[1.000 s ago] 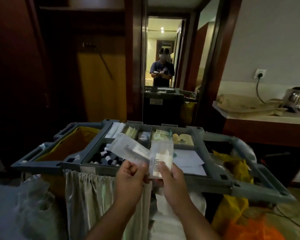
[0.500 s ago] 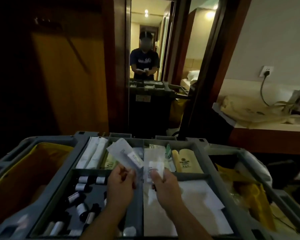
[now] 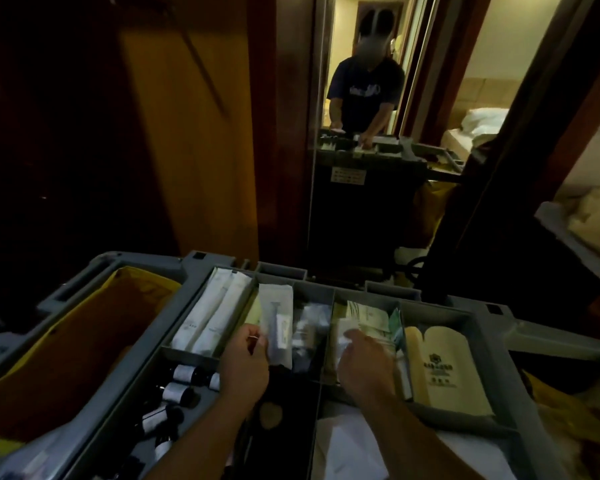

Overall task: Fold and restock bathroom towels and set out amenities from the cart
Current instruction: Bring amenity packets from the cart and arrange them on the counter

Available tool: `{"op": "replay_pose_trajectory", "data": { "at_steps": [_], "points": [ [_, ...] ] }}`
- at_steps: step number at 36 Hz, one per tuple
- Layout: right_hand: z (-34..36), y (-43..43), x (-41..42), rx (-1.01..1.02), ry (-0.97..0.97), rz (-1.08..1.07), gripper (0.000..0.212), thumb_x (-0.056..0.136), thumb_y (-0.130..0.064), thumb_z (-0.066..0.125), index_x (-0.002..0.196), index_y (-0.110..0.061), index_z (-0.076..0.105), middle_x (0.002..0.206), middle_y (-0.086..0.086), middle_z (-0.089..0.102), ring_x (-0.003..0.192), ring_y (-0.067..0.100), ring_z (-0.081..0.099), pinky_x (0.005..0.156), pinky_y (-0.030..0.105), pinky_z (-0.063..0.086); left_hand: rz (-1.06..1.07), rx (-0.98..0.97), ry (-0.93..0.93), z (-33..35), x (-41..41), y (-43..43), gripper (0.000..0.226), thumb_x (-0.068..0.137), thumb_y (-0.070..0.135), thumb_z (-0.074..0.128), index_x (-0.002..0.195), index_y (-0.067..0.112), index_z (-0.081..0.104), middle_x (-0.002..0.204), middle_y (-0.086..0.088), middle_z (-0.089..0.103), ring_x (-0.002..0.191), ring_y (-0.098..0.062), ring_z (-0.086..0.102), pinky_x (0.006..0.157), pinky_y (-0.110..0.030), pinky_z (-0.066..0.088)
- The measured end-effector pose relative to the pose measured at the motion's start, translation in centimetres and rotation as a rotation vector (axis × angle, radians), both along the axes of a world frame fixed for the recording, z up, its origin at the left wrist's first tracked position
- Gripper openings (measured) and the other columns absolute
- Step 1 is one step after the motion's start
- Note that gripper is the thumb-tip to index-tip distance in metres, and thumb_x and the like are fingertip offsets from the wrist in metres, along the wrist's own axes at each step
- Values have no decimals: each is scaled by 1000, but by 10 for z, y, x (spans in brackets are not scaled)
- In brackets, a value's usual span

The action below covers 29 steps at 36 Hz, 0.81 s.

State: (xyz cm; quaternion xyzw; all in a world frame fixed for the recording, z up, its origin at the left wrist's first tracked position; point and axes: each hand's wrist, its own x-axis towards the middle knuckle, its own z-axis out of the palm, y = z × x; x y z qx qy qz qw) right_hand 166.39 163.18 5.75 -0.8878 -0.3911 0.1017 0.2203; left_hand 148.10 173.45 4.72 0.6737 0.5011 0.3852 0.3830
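- The grey cart (image 3: 201, 268) fills the near half of the view. Its top tray is split into compartments, and a yellow bag (image 3: 84, 341) hangs open at its left end.
- The far-left compartment holds long white wrapped packs (image 3: 212, 317), and the right one holds beige printed pouches (image 3: 444, 368). Small dark bottles (image 3: 177, 393) lie in the near-left one.
- The left hand (image 3: 245, 365) pinches a slim white packet (image 3: 277, 327), holding it upright over the middle far compartment.
- The right hand (image 3: 364, 365) reaches down into the green-and-white sachets (image 3: 371, 317), just right of that packet. Its fingers are curled but blurred, so I cannot tell whether they grip anything.
- The step in hand looks like gathering amenities from the tray, and no towel is in sight.
- The next move probably calls for closing on one sachet and lifting it clear without dragging its neighbours, while the left keeps its packet.
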Motion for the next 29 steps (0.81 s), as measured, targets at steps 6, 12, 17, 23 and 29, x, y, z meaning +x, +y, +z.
{"op": "replay_pose_trajectory", "data": {
  "at_steps": [6, 12, 17, 23, 29],
  "points": [
    [-11, 14, 3, -182, -124, -37, 40, 97, -45, 44, 136, -36, 53, 133, 11, 46, 127, 33, 39, 107, 43, 35, -10, 24, 116, -16, 19, 21, 25, 101, 14, 57, 77, 18, 52, 71, -4, 57, 71, -23, 58, 65, -40, 49],
    [-13, 14, 5, -192, -139, -41, 40, 97, -49, 44, 133, -35, 51, 127, 10, 47, 123, 32, 42, 105, 43, 35, -76, 81, 372, -13, 49, 27, 21, 99, 16, 52, 79, 23, 48, 68, -1, 55, 64, -22, 53, 55, -36, 36],
    [-13, 13, 7, -186, -131, -37, 40, 98, -47, 42, 135, -34, 49, 129, 8, 48, 122, 30, 43, 105, 42, 36, -86, 156, 578, -12, 61, 31, 19, 101, 30, 53, 82, 28, 50, 67, 4, 53, 59, -15, 49, 54, -36, 39],
    [-16, 14, 7, -149, -136, -49, 39, 97, -48, 45, 133, -33, 51, 126, 4, 52, 120, 26, 47, 104, 40, 38, -84, 186, 664, -13, 64, 23, 22, 96, 16, 53, 78, 26, 45, 82, 5, 45, 60, -18, 42, 57, -34, 33],
    [-18, 13, 7, -138, -153, -49, 37, 96, -48, 46, 130, -34, 53, 121, 2, 55, 116, 24, 51, 101, 39, 39, -157, 219, 782, -9, 66, 21, 25, 99, 21, 53, 75, 27, 53, 87, 3, 48, 71, -19, 54, 64, -29, 37]
  ]
}}
